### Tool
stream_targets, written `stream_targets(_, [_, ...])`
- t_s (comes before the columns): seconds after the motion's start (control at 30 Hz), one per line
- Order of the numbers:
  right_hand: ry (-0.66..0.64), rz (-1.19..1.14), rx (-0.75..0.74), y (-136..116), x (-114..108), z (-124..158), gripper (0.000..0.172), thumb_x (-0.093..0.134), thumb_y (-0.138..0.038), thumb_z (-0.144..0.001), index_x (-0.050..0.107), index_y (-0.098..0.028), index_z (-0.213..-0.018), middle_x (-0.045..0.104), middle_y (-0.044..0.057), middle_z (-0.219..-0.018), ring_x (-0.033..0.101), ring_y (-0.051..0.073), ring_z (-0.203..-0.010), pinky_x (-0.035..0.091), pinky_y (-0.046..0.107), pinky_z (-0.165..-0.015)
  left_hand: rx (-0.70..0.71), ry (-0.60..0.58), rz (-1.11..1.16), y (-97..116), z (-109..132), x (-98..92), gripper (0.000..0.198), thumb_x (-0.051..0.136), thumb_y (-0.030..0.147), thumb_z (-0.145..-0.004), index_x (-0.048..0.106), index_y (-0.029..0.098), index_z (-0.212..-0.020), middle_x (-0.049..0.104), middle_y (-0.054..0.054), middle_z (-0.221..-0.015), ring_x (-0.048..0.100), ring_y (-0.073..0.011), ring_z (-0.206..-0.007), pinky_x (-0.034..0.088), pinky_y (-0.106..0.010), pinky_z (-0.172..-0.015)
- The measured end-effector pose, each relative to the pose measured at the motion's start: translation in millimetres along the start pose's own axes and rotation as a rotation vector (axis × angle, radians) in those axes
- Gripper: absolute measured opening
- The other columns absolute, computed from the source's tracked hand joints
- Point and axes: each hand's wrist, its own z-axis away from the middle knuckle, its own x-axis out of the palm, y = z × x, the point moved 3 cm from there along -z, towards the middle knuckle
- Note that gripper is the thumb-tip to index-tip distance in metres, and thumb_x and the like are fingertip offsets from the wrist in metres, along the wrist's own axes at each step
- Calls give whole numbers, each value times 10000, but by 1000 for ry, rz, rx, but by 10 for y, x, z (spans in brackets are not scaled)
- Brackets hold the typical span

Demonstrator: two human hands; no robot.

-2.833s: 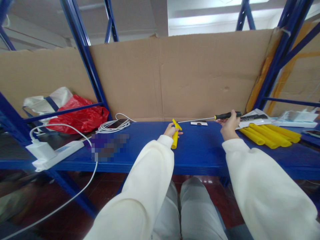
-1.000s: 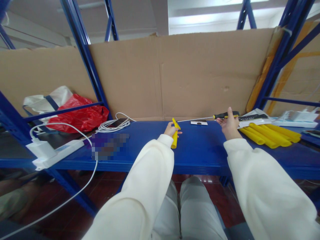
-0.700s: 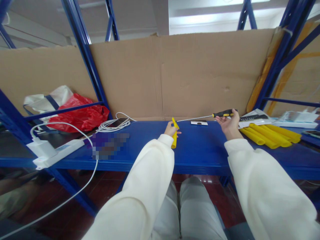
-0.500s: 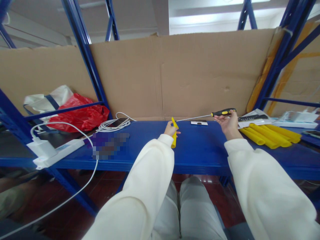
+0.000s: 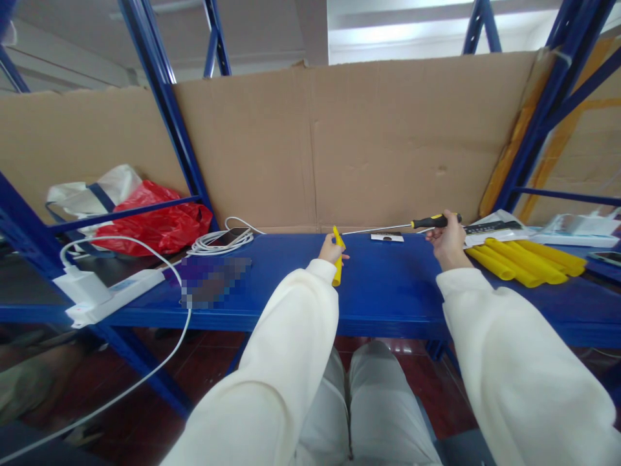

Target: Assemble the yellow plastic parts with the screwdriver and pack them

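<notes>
My left hand [image 5: 330, 249] is closed around a yellow tube [image 5: 337, 277], held roughly upright above the blue shelf [image 5: 383, 285]. In my right hand [image 5: 447, 241] is the black and yellow handle of a long screwdriver [image 5: 429, 222], its fingers wrapped near the handle's rear end. The screwdriver's thin metal shaft runs left, almost level, and its tip meets the upper part of the tube; whether it enters the tube or only touches it, I cannot tell. Several more yellow tubes [image 5: 528, 262] lie side by side to the right of my right hand.
A small white card-like item [image 5: 387, 237] lies at the shelf's back edge, before a cardboard wall [image 5: 388, 142]. At left are a coiled white cable [image 5: 206, 244], a phone [image 5: 230, 237], a red bag [image 5: 158, 220] and a power strip [image 5: 116, 296]. Blue posts [image 5: 167, 116] frame the shelf.
My right hand has shifted slightly right, and its fingers have changed their grip on the screwdriver handle. The left hand and the tube stay nearly where they were.
</notes>
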Motion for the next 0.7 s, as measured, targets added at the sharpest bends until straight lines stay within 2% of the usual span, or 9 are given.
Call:
stream_targets(0.1, [-55, -16, 44, 19, 2, -32, 378, 696, -471, -979, 457, -247, -792, 348, -133, -491, 445, 88, -372, 411, 151, -364, 3, 11, 1, 7, 5, -6, 567, 612, 16, -911, 501, 268, -1406, 718, -64, -1172, 663, -83, -541, 433, -174, -456])
stream_targets(0.23, [-120, -55, 127, 19, 13, -30, 469, 777, -592, -901, 478, -240, -816, 384, -118, -540, 580, 94, -482, 506, 143, -462, 7, 26, 1, 11, 6, -17, 590, 687, 59, -887, 515, 287, -1404, 720, -72, -1206, 696, -102, -572, 443, -174, -463])
stream_targets(0.4, [-154, -120, 137, -16, 14, 11, 400, 760, -542, -920, 505, -240, -852, 471, -82, -614, 675, 123, -633, 565, 172, -555, 6, 23, -18, 13, 13, -21, 587, 641, 79, -907, 494, 293, -1434, 700, -97, -1305, 699, -94, -591, 443, -164, -443])
stream_targets(0.5, [-184, -134, 138, -29, 19, 35, 293, 659, -483, -977, 526, -242, -879, 555, -46, -663, 710, 152, -710, 586, 216, -576, 5, 21, -15, 9, 9, -22, 592, 628, 62, -904, 492, 291, -1433, 701, -95, -1297, 699, -94, -591, 440, -161, -443])
stream_targets(0.6, [-160, -67, 184, -5, 8, 32, 242, 531, -438, -1034, 568, -230, -915, 580, -16, -650, 695, 177, -676, 578, 247, -535, 3, 32, -3, 0, -8, -29, 592, 613, 41, -908, 481, 289, -1430, 705, -89, -1285, 697, -91, -582, 430, -157, -443])
stream_targets(0.7, [-139, 38, 197, 26, -18, 2, 286, 550, -464, -1028, 587, -208, -906, 562, -14, -629, 624, 170, -578, 533, 245, -468, -6, 42, 6, -15, -30, -39, 585, 605, 40, -922, 468, 294, -1431, 714, -82, -1261, 699, -92, -589, 420, -147, -438])
